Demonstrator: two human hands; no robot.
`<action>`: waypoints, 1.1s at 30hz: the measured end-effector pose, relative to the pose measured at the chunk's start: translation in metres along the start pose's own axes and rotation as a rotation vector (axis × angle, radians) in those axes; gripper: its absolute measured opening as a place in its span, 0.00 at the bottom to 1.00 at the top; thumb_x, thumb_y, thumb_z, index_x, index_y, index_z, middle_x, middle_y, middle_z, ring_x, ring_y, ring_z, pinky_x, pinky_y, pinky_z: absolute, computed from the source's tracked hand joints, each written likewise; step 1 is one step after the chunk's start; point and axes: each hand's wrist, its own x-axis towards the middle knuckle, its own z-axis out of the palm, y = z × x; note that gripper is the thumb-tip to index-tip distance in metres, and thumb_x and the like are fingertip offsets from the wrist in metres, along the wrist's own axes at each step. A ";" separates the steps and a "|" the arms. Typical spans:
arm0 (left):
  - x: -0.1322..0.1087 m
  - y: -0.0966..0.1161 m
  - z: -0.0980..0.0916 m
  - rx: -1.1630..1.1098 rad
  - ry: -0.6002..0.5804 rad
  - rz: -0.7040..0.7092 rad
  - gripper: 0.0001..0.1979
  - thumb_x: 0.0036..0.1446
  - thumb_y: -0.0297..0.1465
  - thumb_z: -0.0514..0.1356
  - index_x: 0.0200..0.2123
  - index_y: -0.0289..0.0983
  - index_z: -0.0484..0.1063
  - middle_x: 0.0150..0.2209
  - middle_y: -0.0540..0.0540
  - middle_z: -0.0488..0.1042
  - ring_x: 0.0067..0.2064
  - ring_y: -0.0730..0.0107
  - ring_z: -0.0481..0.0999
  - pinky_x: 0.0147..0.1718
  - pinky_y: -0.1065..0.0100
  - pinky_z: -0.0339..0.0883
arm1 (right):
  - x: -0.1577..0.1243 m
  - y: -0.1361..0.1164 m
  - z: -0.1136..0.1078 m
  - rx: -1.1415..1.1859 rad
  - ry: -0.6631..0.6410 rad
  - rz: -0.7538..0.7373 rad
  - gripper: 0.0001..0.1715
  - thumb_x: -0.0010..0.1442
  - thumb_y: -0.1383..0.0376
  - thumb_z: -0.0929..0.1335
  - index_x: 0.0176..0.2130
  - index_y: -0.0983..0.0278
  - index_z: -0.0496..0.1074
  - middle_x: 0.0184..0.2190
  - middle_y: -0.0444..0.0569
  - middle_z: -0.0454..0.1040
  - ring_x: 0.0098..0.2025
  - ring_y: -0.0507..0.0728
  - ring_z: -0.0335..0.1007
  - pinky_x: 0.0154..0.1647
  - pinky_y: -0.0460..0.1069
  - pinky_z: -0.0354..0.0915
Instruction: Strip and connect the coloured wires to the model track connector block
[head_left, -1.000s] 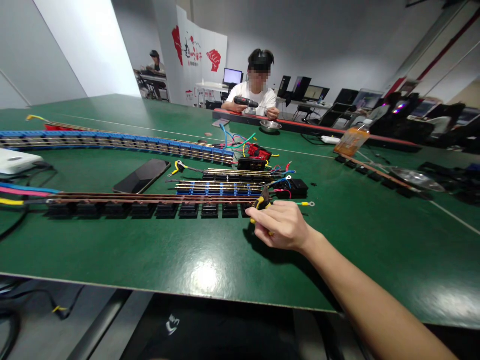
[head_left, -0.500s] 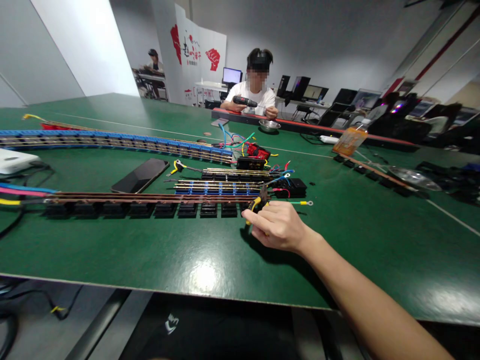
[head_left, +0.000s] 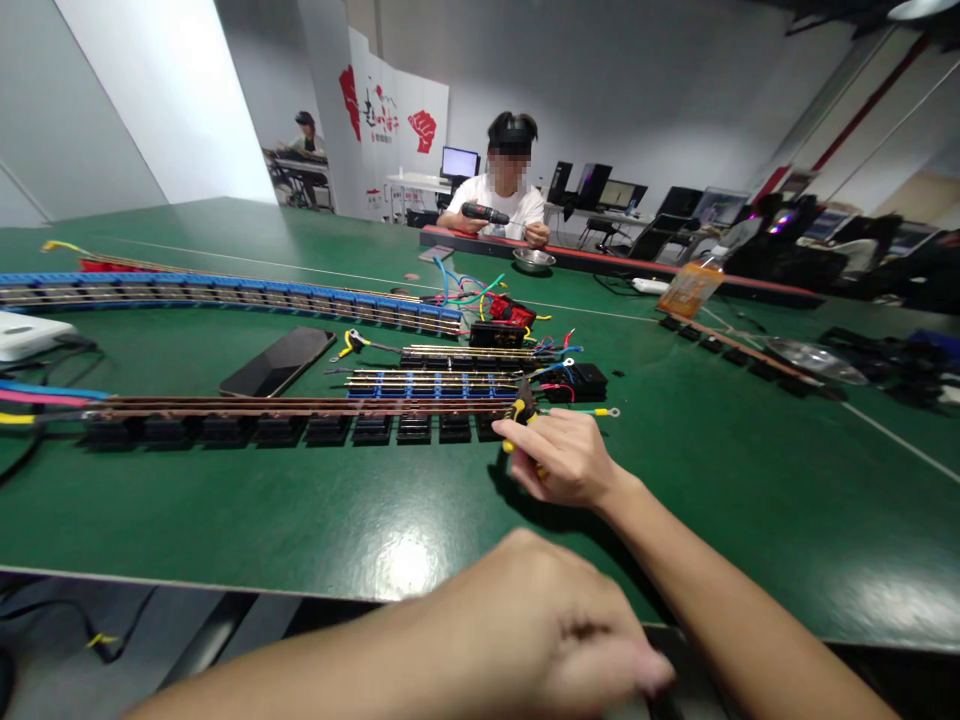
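Clamping yellow-black pliers (head_left: pixel 519 408) is the right grip (head_left: pixel 566 455); left grip (head_left: pixel 562 625), cannot tell; banner lettering (head_left: pixel 382 112) unreadable.

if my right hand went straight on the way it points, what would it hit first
Probably the right end of the brown-railed strip, by the right hand and its pliers; depth is unclear.

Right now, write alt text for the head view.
The right hand holds yellow-and-black pliers near one end of a brown-railed strip on a green table; the blurred left hand is nearer the camera. Across the table, another person holds a power drill.
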 end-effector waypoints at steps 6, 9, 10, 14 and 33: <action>0.028 0.001 -0.086 0.704 0.495 0.070 0.19 0.66 0.40 0.54 0.28 0.36 0.75 0.22 0.51 0.69 0.25 0.74 0.63 0.29 0.70 0.57 | -0.008 0.004 -0.009 0.027 0.143 0.136 0.17 0.59 0.70 0.65 0.49 0.66 0.69 0.27 0.45 0.79 0.20 0.51 0.70 0.21 0.48 0.61; 0.047 -0.008 -0.117 1.076 0.610 -0.055 0.27 0.69 0.42 0.47 0.23 0.35 0.72 0.22 0.47 0.68 0.27 0.69 0.67 0.32 0.67 0.60 | -0.009 0.002 -0.009 0.003 0.175 0.206 0.19 0.57 0.71 0.66 0.49 0.64 0.69 0.30 0.47 0.81 0.19 0.51 0.69 0.22 0.47 0.65; 0.052 -0.013 -0.123 1.181 0.587 -0.087 0.26 0.69 0.42 0.47 0.26 0.35 0.74 0.26 0.44 0.72 0.31 0.65 0.71 0.35 0.65 0.62 | -0.009 0.001 -0.009 0.002 0.182 0.221 0.20 0.56 0.72 0.66 0.49 0.64 0.69 0.31 0.47 0.81 0.19 0.51 0.70 0.22 0.47 0.66; 0.064 -0.042 -0.132 1.464 0.474 -0.275 0.26 0.67 0.47 0.50 0.53 0.32 0.72 0.52 0.32 0.72 0.54 0.47 0.71 0.51 0.53 0.65 | -0.009 0.000 -0.006 0.026 0.158 0.222 0.20 0.57 0.74 0.65 0.49 0.65 0.70 0.33 0.48 0.82 0.27 0.53 0.78 0.27 0.46 0.70; 0.061 -0.077 -0.133 1.362 0.499 -0.306 0.29 0.68 0.47 0.47 0.60 0.32 0.66 0.62 0.33 0.65 0.63 0.47 0.63 0.58 0.48 0.63 | -0.010 -0.004 -0.001 -0.011 0.055 0.148 0.18 0.59 0.74 0.65 0.49 0.66 0.70 0.34 0.48 0.81 0.28 0.52 0.76 0.27 0.46 0.67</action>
